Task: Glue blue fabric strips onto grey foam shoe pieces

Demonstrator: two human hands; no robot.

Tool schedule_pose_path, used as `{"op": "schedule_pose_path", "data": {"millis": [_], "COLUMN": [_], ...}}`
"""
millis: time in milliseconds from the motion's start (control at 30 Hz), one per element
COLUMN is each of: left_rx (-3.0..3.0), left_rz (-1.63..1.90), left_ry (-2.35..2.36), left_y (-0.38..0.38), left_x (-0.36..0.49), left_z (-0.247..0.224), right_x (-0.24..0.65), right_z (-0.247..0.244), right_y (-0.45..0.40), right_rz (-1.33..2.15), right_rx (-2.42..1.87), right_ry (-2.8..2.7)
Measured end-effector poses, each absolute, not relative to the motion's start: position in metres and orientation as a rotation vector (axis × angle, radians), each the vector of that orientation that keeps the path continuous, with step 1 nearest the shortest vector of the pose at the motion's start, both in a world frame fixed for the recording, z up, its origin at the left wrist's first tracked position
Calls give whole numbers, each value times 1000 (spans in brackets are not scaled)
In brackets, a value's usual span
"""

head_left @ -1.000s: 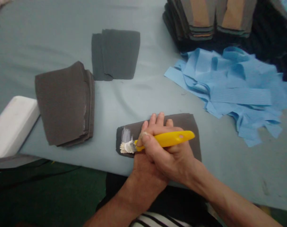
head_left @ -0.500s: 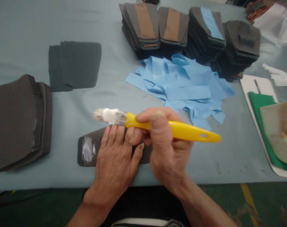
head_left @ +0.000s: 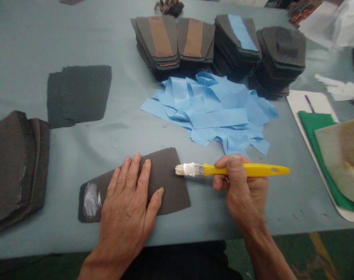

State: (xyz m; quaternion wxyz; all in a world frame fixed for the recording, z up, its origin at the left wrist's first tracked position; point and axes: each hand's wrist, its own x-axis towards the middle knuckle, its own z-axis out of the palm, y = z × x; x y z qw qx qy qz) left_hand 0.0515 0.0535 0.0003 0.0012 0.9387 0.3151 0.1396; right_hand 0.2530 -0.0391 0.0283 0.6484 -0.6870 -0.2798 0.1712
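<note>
A dark brown fabric piece (head_left: 168, 186) lies on the table, with a smear of white paste (head_left: 91, 199) near its left end. My left hand (head_left: 128, 198) rests flat on the piece, fingers spread, holding nothing. My right hand (head_left: 245, 190) grips a yellow-handled brush (head_left: 252, 170) between thumb and fingers. White paste coats the bristles, whose tip is at the right edge of the piece; whether it touches the fabric I cannot tell.
Blue strips (head_left: 208, 112) lie in a heap beyond the brush. Behind them stand several dark fabric stacks (head_left: 238, 46). More dark pieces (head_left: 80, 95) and a thick pile (head_left: 13, 171) are at the left. A white board (head_left: 296, 102) bears green material at the right.
My right hand has moved the brush right, from above my left fingers to the right edge of the piece. The view has shifted, and the fabric's right part is now uncovered.
</note>
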Motion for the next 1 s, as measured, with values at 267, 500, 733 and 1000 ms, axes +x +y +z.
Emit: {"op": "schedule_pose_path", "data": {"millis": [267, 500, 733, 1000], "left_rx": [2950, 2941, 2988, 3072], "left_rz": [439, 452, 497, 778], "left_ry": [1002, 1001, 953, 792], "left_y": [53, 52, 55, 76], "left_x": [53, 51, 47, 33], "left_z": [0, -1, -6, -47], "right_x": [255, 263, 260, 272], "right_z": [29, 40, 41, 29], "right_y": [-31, -45, -45, -44], "right_rz": [369, 194, 241, 121], "right_rx": [-1680, -1727, -1642, -1557], "right_ry": [-838, -811, -774, -862]}}
